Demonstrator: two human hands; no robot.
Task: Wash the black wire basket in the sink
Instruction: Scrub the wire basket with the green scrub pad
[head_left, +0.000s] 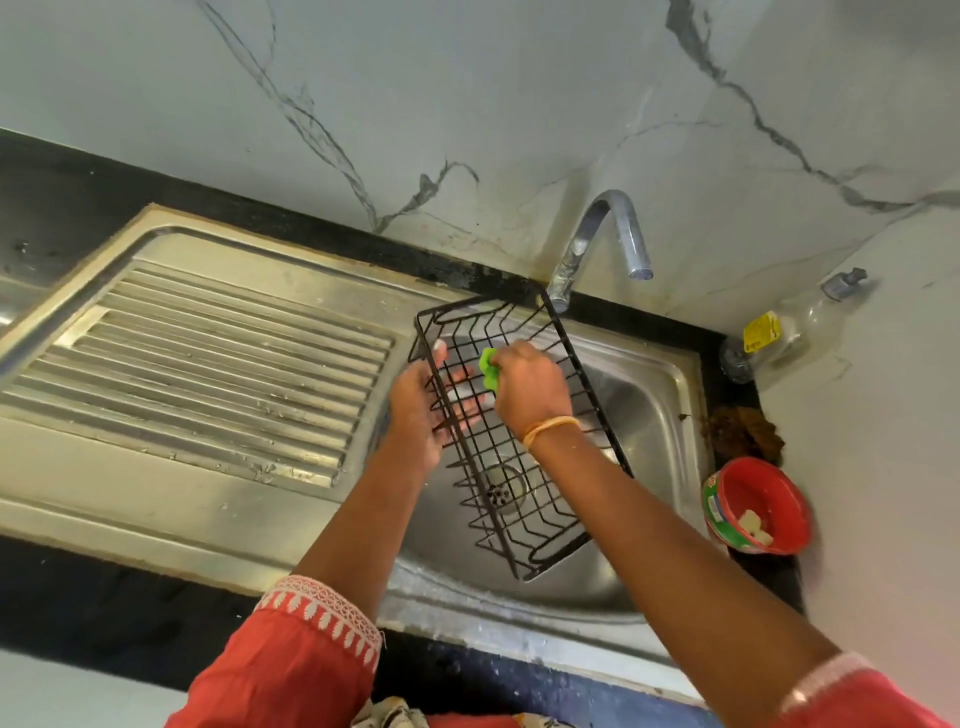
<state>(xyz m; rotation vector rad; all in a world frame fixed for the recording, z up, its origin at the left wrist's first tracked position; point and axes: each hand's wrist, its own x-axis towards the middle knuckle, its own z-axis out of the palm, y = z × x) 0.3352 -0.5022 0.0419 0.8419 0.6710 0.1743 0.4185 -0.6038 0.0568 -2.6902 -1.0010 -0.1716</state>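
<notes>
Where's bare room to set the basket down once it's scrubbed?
Best patch: the ribbed drainboard, bare, bordered by the black counter and the sink bowl. The bowl is taken up by the black wire basket, left hand and right hand with green scrubber. Right corner is crowded: red tub, clear bottle.

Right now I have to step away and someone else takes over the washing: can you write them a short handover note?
Left hand: holds the black wire basket by its left side, tilted over the sink.
Right hand: grips a green scrubber, pressed to the wires inside the basket.
Tap: no water seen running.
Done: scrubbing under way at the far end.
Left: scrub the rest, then rinse.
</notes>
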